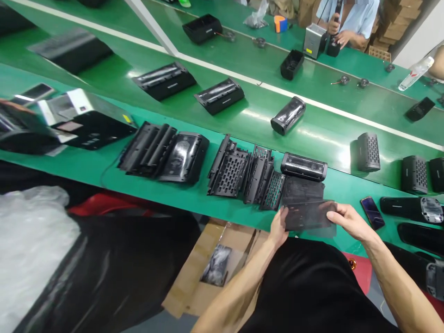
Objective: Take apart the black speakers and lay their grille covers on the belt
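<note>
A thin, see-through dark mesh sheet [307, 216] is stretched between my two hands above the green table's near edge. My left hand [278, 227] pinches its left end, and my right hand [348, 220] grips the right end with the thumb on top. Just beyond the sheet lie more dark mesh pieces [304, 188]. Behind those rests a black speaker housing [304, 166] with a glossy front. Black perforated grilles [233, 172] stand in a cluster left of my left hand.
A phone [372, 212] lies right of my right hand, near several black speakers [409, 209]. Past the table runs a green conveyor [249, 113] carrying speaker housings. A boxy machine [93, 118] stands left. An open carton [194, 273] sits below. A co-worker's hands [338, 34] work across the line.
</note>
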The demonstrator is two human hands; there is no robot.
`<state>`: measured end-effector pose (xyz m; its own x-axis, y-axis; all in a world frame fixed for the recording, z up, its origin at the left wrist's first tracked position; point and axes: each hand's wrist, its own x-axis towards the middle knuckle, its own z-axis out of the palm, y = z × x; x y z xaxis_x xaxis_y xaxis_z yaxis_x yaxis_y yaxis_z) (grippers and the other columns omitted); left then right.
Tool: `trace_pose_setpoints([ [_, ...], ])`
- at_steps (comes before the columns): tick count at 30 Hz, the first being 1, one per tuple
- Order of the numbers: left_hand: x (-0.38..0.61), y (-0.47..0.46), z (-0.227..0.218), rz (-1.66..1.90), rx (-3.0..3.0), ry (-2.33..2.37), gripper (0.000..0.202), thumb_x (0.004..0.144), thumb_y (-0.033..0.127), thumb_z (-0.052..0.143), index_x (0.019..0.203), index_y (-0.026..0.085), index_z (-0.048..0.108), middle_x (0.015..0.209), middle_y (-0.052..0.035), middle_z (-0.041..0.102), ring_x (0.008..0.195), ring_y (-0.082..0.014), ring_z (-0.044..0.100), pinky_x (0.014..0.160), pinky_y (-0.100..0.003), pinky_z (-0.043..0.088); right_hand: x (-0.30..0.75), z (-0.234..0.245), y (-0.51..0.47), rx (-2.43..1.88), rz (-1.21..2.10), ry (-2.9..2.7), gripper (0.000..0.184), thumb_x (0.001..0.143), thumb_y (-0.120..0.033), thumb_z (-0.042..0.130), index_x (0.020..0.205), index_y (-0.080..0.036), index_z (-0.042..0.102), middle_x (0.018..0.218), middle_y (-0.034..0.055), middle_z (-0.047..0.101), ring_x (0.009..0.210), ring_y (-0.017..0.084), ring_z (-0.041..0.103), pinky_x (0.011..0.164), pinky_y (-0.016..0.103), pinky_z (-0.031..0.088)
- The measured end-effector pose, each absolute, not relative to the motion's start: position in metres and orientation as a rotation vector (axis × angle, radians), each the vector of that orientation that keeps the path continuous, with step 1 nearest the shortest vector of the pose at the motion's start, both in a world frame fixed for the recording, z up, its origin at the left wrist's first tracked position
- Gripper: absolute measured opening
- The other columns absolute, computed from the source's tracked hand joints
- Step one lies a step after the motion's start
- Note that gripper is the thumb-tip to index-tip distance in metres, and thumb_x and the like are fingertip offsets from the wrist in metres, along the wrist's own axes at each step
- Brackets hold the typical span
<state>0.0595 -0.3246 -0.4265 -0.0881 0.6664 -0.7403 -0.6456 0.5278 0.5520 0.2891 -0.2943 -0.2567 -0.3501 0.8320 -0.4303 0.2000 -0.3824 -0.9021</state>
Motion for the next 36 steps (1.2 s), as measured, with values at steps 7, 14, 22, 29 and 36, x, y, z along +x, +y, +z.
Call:
trace_pose_setpoints([
  [7,0.064,-0.311,-0.406,1.073,0.074,1.134,0.048,0.066,0.051,0.091,0.099,0.019,0.076,0.101,-0.0073,0.083,0.113,-0.0326,0.075,0.098,-0.041,0.060,0.308,-0.300,-0.298,-1.807,1.663,-1.576,0.043,0.088,-0.060,0.061,0.071,-0.022,0.054,0.067,-0.0026,0.050,0.066,0.015,0.043,0.062,0.028,0.035],
  [14,0.069,-0.300,-0.383,0.924,0.312,1.090,0.050,0.069,0.046,0.092,0.107,0.019,0.075,0.111,-0.0118,0.081,0.113,-0.0333,0.075,0.099,-0.044,0.059,0.324,-0.304,-0.303,-2.120,1.478,-1.611,0.055,0.088,-0.060,0.059,0.056,-0.024,0.032,0.055,-0.0043,0.031,0.056,0.012,0.030,0.054,0.029,0.022],
  [22,0.074,-0.297,-0.375,0.858,0.448,1.109,0.048,0.071,0.040,0.088,0.114,0.020,0.075,0.117,-0.0122,0.081,0.116,-0.0335,0.074,0.102,-0.045,0.059,0.324,-0.318,-0.338,-1.951,1.553,-0.992,0.045,0.084,-0.068,0.062,0.077,-0.028,0.044,0.048,-0.0082,0.045,0.044,0.013,0.038,0.049,0.027,0.029],
  [29,0.076,-0.297,-0.363,0.795,0.455,1.140,0.040,0.065,0.030,0.076,0.104,0.021,0.076,0.113,-0.0084,0.082,0.116,-0.0334,0.073,0.100,-0.042,0.059,0.337,-0.334,-0.343,-2.011,1.363,-0.972,0.046,0.078,-0.061,0.075,0.100,-0.023,0.061,0.076,-0.0020,0.066,0.065,0.016,0.056,0.061,0.029,0.043],
  [36,0.075,-0.294,-0.359,0.729,0.400,1.075,0.052,0.068,0.036,0.085,0.116,0.019,0.074,0.115,-0.0107,0.082,0.121,-0.0346,0.073,0.105,-0.046,0.058,0.332,-0.338,-0.340,-1.759,1.513,-0.797,0.048,0.080,-0.067,0.073,0.087,-0.022,0.058,0.061,-0.0055,0.057,0.051,0.012,0.045,0.051,0.026,0.036],
])
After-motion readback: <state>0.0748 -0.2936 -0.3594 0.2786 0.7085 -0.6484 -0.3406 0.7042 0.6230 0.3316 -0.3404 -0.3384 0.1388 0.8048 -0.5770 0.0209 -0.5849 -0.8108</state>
